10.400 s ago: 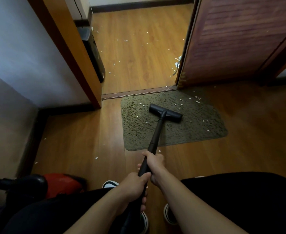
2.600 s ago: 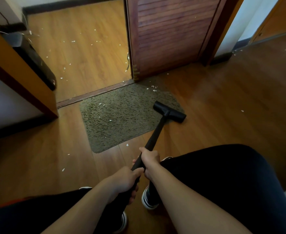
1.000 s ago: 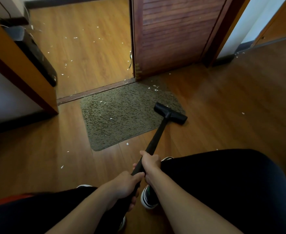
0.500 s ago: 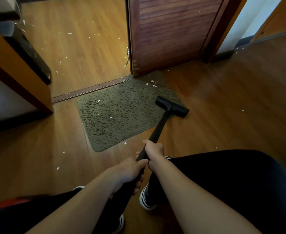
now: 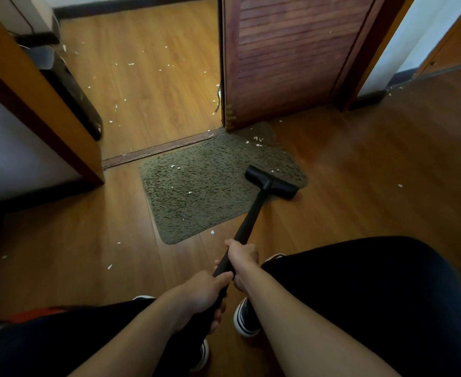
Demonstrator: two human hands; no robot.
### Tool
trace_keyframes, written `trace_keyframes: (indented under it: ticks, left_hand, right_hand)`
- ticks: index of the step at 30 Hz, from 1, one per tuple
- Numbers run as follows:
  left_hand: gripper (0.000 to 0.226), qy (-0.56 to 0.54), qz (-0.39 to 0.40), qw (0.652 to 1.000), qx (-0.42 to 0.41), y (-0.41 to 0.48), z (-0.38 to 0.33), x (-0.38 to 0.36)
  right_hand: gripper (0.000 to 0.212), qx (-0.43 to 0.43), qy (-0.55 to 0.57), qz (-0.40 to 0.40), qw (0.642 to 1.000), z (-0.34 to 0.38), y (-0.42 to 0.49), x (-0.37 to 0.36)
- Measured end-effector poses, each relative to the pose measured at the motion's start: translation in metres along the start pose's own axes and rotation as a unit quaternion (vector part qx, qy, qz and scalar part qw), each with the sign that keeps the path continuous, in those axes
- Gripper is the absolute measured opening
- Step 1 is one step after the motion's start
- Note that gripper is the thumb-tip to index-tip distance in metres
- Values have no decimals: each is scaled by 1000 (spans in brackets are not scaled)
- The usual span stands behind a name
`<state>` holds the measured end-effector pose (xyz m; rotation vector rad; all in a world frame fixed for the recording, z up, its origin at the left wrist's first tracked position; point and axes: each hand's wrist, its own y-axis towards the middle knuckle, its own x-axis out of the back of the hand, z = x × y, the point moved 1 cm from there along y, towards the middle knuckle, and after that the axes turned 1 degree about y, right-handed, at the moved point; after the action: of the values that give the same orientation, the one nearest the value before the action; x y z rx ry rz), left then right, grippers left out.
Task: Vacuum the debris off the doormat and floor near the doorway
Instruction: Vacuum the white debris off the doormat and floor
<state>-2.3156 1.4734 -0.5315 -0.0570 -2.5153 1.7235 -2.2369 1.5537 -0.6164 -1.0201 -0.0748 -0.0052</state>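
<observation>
A grey-green doormat lies on the wood floor in front of the doorway threshold. The black vacuum head rests on the mat's right edge, near its right corner. Its black wand runs back to me. My right hand grips the wand higher up; my left hand grips it just below. White debris bits lie at the mat's far right corner, with more scattered over the mat and on the floor beyond the threshold.
A reddish louvred door stands open at the back right. A wooden door frame and a black appliance stand on the left. A red vacuum body peeks out at bottom left. More flecks dot the right floor.
The vacuum head has stayed on the mat's right edge, shifting only slightly. Both hands keep their grip on the wand. The view has shifted a little.
</observation>
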Motion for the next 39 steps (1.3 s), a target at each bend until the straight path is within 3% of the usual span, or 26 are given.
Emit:
trace_keyframes:
  ticks: [6,11,16,20,22,26,39]
  left_hand:
    - [40,-11,2,1000,3,-18,31,1]
    - [40,-17,-27,999,-20,-19,22,4]
    - [39,-45,-45,998,-29,-4,-13,13]
    - [39,-67,-55,995,-42,21,-52,21]
    - [35,-75,-54,995,-45,34,-72,25]
    - [42,-78,-54,995,-30,59,-106,40]
    - [45,-80,-16,996,-29,111,-169,70]
  right_hand:
    - [31,0,-17,11,1000,-31,-25,-12]
    - [26,26,-19,2,999,-16,-21,-14]
    - [25,45,-21,8,999,22,-2,-24]
    - [39,63,-30,2,998,58,31,-37]
    - [24,61,-21,7,998,78,46,-37]
    - [20,46,-10,16,999,112,80,-41]
    - [32,75,3,8,997,170,138,-66]
